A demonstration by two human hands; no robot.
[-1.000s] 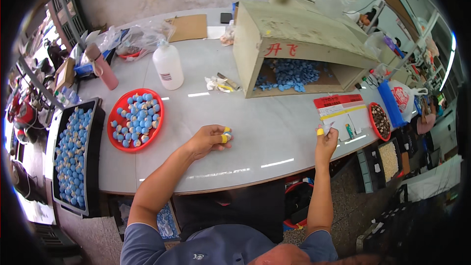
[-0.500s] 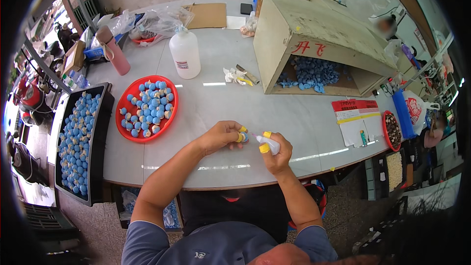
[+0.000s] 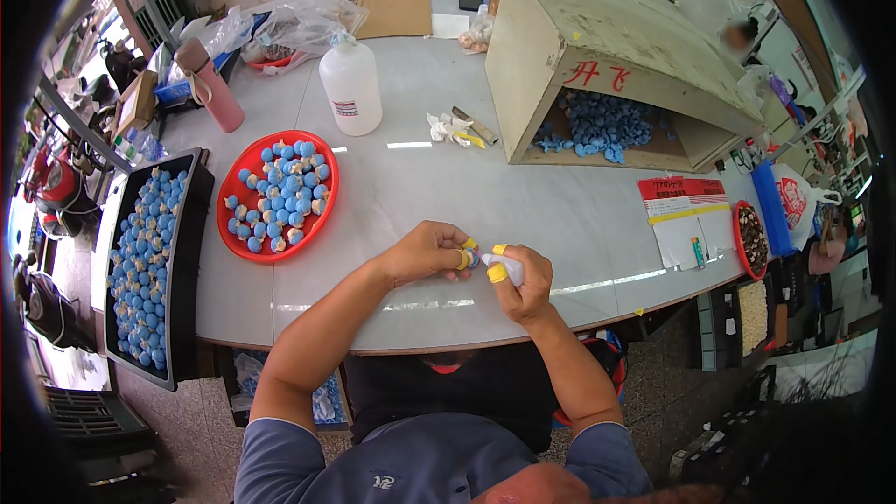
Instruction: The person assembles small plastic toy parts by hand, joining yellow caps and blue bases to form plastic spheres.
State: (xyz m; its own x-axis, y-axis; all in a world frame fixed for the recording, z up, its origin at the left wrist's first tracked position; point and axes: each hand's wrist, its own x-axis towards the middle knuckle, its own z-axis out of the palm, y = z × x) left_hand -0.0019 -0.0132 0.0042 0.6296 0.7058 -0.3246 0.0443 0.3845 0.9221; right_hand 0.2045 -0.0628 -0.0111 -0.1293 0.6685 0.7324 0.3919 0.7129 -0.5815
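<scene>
My left hand [image 3: 425, 254], with yellow covers on its fingertips, pinches a small blue piece [image 3: 473, 259] above the table front. Most of that piece is hidden by the fingers. Yellow-capped fingers of my right hand [image 3: 528, 293] close round a small white squeeze bottle [image 3: 510, 268]. Its narrow tip points left and lies at or very near the blue piece; whether they touch I cannot tell. To the left, a round red tray [image 3: 334, 210] holds many blue balls [image 3: 291, 185] with pale tan parts. More such balls fill a black crate [image 3: 187, 261] at the far left.
Behind my hands stand a large translucent bottle [image 3: 353, 93] and a pink flask [image 3: 219, 98], with a knife [image 3: 476, 126] and crumpled tissue [image 3: 446, 128] nearby. A pale box [image 3: 527, 65] of blue pieces [image 3: 602, 126] occupies the back right. Papers [image 3: 679, 235] and a red bowl [image 3: 744, 257] lie right.
The squeeze bottle's tip has come closer to the blue piece, as my right hand shifted slightly left. Both hands keep their holds. The whole view has shifted a little.
</scene>
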